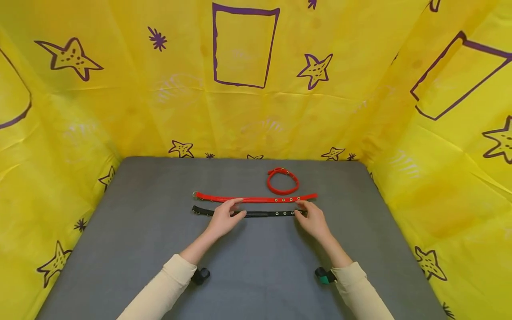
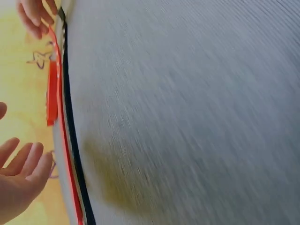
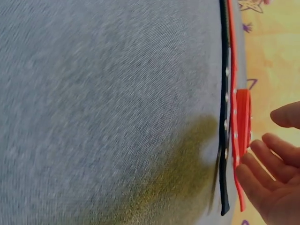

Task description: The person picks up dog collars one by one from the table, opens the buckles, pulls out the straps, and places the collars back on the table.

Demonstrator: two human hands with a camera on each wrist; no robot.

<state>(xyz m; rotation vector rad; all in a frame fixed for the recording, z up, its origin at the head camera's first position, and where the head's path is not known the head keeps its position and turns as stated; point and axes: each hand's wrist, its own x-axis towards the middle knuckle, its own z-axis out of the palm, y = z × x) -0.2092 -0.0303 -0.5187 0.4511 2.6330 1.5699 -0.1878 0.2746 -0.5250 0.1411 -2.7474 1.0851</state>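
Observation:
Two straight collars lie side by side on the grey table, a black collar nearer me and a red collar just behind it. Each has metal eyelets toward its right end. My left hand hovers over the left half of the black collar, fingers loosely bent and holding nothing. Over the eyelet end is my right hand, also relaxed with nothing in it; it hides part of the black collar's tip. The right wrist view shows that hand with thumb and fingers apart, above the collars.
Behind the straight collars, a second red collar is buckled into a ring. The grey table is enclosed at the back and sides by yellow cloth with purple drawings. Dark straps hang by both wrists.

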